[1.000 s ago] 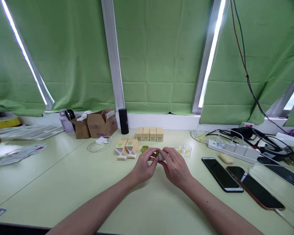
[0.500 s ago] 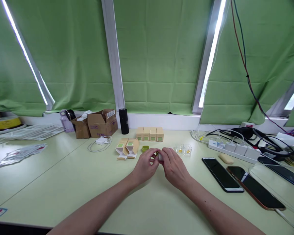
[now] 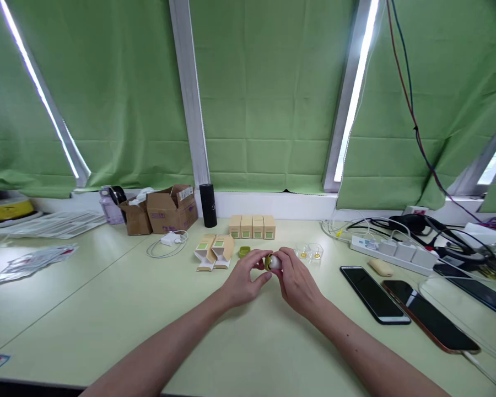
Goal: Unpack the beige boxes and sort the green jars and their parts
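My left hand [image 3: 243,278] and my right hand [image 3: 296,278] meet over the middle of the pale green table [image 3: 107,309]. Both pinch a small white and olive-green jar [image 3: 273,262] held between their fingertips. A loose green lid [image 3: 243,251] lies just behind my left hand. Two opened tan boxes [image 3: 214,250] lie to its left. A row of several closed tan boxes with green labels [image 3: 252,226] stands behind them. Two small clear cups with yellow inside [image 3: 310,252] sit right of the jar.
Two phones [image 3: 400,306] lie on the right, with a white power strip [image 3: 392,251] and tangled cables behind. Cardboard boxes [image 3: 161,209], a black cylinder [image 3: 208,204] and a white charger [image 3: 169,240] stand at the back left. Papers [image 3: 33,259] lie at the far left.
A person's hand at the far left edge has gone from view. My fingers have shifted on the jar, and its white part now shows more between them.
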Tool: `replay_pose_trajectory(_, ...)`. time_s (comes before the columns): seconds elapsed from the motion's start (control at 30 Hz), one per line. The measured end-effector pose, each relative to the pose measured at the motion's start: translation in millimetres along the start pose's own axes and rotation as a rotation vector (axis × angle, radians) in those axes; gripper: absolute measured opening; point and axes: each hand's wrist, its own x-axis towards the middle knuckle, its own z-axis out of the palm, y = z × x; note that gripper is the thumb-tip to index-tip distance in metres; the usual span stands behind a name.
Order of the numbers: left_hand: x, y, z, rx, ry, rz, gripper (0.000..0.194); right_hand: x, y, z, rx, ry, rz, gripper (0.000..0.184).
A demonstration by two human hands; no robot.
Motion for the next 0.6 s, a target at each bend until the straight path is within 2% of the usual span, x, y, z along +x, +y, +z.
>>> replay_pose_trajectory(0.07,-0.5,-2.3,-0.9,0.029,-0.001,0.021,0.045,-0.9,-1.4,0.6,0.056,0.001,0.046,0.028)
replay_pose_trajectory(0.17,0.6,-4.9,0.3,0.045,0.044,0.026,0.038,-1.0,-4.3,1.9,0.151,0.004,0.107,0.026)
replay_pose_trajectory(0.47,3.9,3.4,4.5,-0.004,0.09,-0.041,0.035,-1.3,-12.6,6.5,0.324,0.062,0.324,0.018)
replay_pose_trajectory(0.53,3.0,0.0,4.7,-0.008,0.093,-0.065,0.036,-0.3,-12.0,6.1,0.386,0.093,0.398,0.021)
replay_pose_trajectory(0.6,2.1,-7.5,4.3,-0.007,0.085,-0.111,0.036,2.1,-7.6,2.8,0.447,0.178,0.503,0.027)
